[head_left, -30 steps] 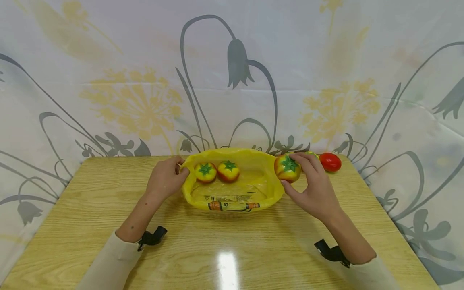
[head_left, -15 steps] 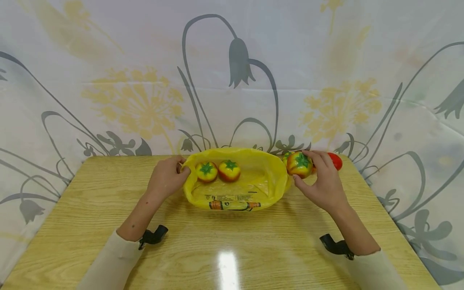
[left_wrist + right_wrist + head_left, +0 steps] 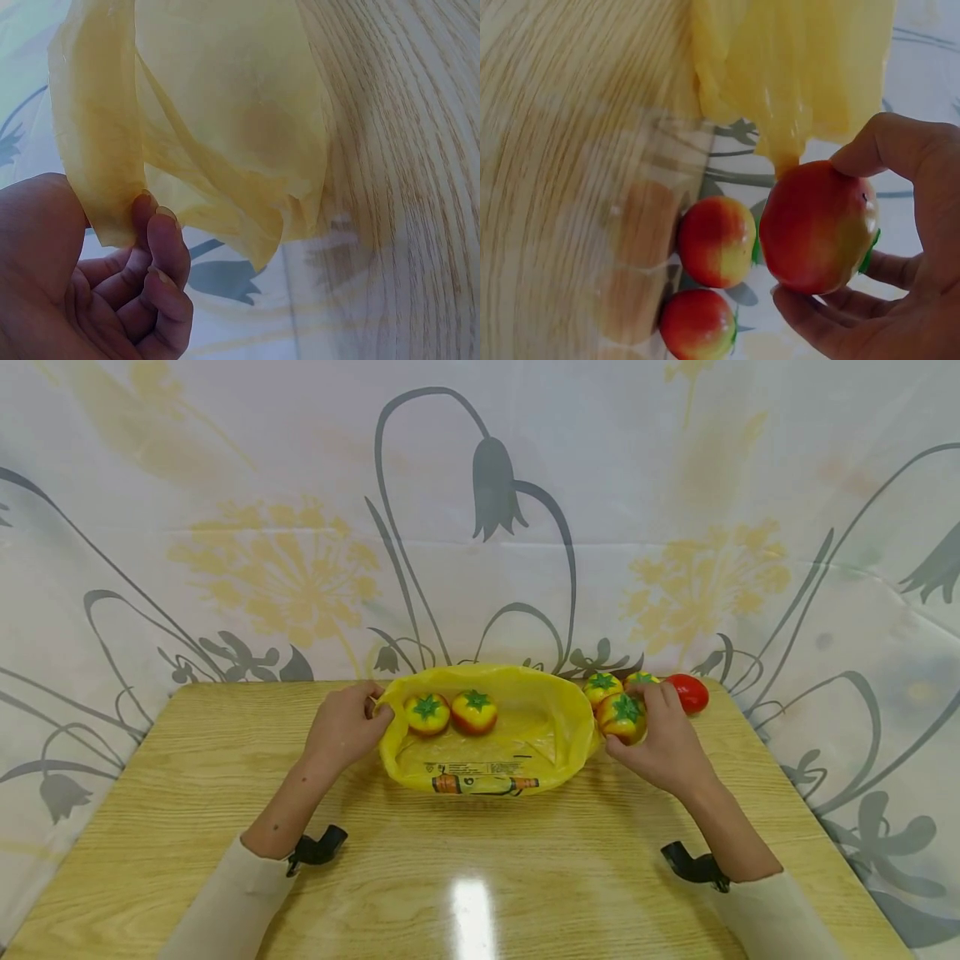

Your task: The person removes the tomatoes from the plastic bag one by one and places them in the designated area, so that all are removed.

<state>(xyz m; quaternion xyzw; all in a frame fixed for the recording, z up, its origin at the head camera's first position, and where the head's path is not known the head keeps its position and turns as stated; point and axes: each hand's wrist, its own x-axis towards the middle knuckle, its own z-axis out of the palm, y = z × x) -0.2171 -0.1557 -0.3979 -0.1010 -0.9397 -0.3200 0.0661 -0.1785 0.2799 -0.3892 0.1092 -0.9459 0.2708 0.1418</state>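
Yellow bag (image 3: 517, 693): mouth open, two fruits (image 3: 474, 713) inside. Red-yellow fruit (image 3: 814, 229): green-topped, between right fingers (image 3: 807, 318).

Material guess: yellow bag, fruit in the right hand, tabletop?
Yellow bag: thin plastic film, slight sheen; it creases and looks translucent.
Held fruit: probably painted plastic or foam, semi-gloss; smooth surface, red blending into yellow.
Tabletop: wood or wood-look laminate, glossy; visible grain, reflects light brightly.

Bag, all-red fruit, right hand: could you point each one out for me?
Bag (image 3: 528, 693): head view, on its back wall, inside.
All-red fruit (image 3: 691, 694): head view, on the middle of its visible part.
Right hand (image 3: 667, 747): head view, on the back of the hand.
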